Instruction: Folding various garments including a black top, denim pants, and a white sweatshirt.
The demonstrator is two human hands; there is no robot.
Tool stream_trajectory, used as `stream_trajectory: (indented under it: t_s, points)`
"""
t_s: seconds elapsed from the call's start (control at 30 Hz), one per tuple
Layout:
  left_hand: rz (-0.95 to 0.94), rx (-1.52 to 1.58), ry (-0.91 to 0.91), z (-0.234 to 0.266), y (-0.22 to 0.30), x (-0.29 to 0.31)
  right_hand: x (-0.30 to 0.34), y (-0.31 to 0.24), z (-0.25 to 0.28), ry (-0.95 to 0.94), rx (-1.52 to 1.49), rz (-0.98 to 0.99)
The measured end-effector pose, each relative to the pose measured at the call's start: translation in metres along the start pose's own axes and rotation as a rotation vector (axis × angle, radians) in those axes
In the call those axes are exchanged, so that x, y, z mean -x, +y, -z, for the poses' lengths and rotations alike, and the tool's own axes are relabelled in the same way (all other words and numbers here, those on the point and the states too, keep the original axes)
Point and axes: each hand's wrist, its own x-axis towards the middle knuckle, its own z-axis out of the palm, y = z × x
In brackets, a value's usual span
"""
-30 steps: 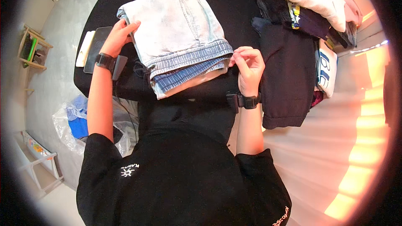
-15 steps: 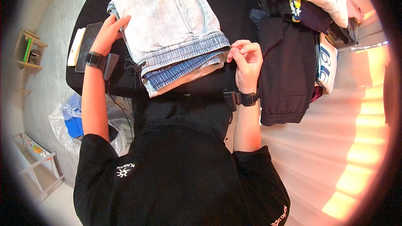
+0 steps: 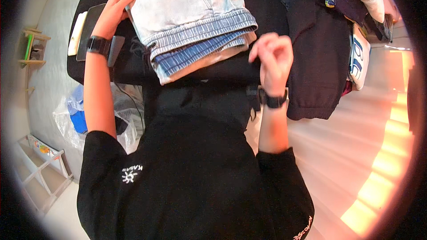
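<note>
Denim, pale and folded into a thick stack, is lying on the black-covered desk (image 3: 267, 0), and this folded garment (image 3: 187, 0) is running out of view at its far end. Its elastic waistband (image 3: 202, 25) is facing the person, with the near left corner sitting close to the desk's front edge. The left hand (image 3: 114, 13) is resting against the garment's left edge, thumb lying along the side; I cannot tell whether its fingers are pinching cloth. The right hand (image 3: 273, 62) is hovering just beside the waistband's right corner, its fingers curling narrowly; motion blur is hiding whether they are holding anything. A strip of black cover is separating the garment from the dark trousers (image 3: 316, 71) on the right, whose legs are reaching nearer than the desk's front edge. To the left, a dark tablet (image 3: 85, 42) and a white object (image 3: 77, 35) are lying near the rim, leaving less room around the left wrist. A plastic bag (image 3: 129, 133) is standing below, beside the left forearm.
</note>
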Motion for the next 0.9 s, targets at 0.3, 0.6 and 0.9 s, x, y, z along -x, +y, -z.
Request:
stream_trajectory:
  t_s: [0.3, 0.6, 0.9]
  points:
    - [0.013, -0.056, -0.018, 0.006, 0.001, -0.001, 0.131, 0.001, 0.020, -0.313, 0.816, -0.614]
    - [0.016, -0.073, 0.013, 0.004, -0.003, 0.000, 0.134, 0.019, 0.019, -0.481, 1.242, -0.355]
    - [-0.011, -0.052, -0.017, 0.010, -0.009, -0.004, 0.142, 0.021, 0.039, -0.304, 1.093, -0.572]
